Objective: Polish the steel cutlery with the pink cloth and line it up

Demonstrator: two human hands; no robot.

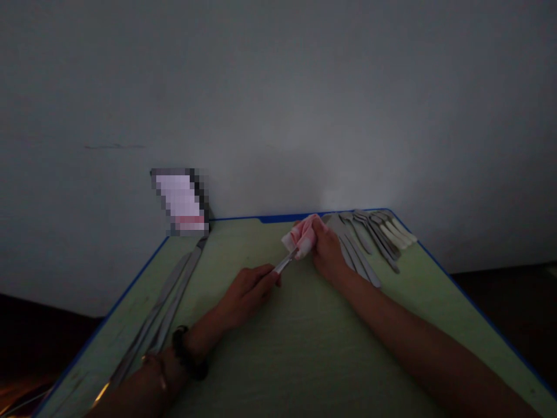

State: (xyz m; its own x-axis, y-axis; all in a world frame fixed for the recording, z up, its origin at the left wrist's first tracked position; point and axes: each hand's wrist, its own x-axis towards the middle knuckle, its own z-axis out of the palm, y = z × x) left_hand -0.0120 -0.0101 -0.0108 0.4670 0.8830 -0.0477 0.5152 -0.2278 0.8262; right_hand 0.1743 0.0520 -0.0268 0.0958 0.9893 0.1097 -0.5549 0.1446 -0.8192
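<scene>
My left hand (250, 293), with bracelets at the wrist, is closed around the handle of a shiny metal piece of cutlery (285, 264) held above the table. The far end of that piece runs into a pink and white cloth (302, 235), which hides whether it is a knife, fork or spoon. My right hand (327, 249) grips the cloth, folded around that end. Just beyond and right of my right hand lie several table knives (359, 261). Two long knives (174, 290) rest on the left, partly behind my left forearm.
The light green table (270, 360) has a blue edge and stands against a grey wall (278, 104). Several forks or spoons (376, 232) lie at the back right, some with white handles (398, 232). A blurred-out phone-like screen (180, 200) leans at the back left.
</scene>
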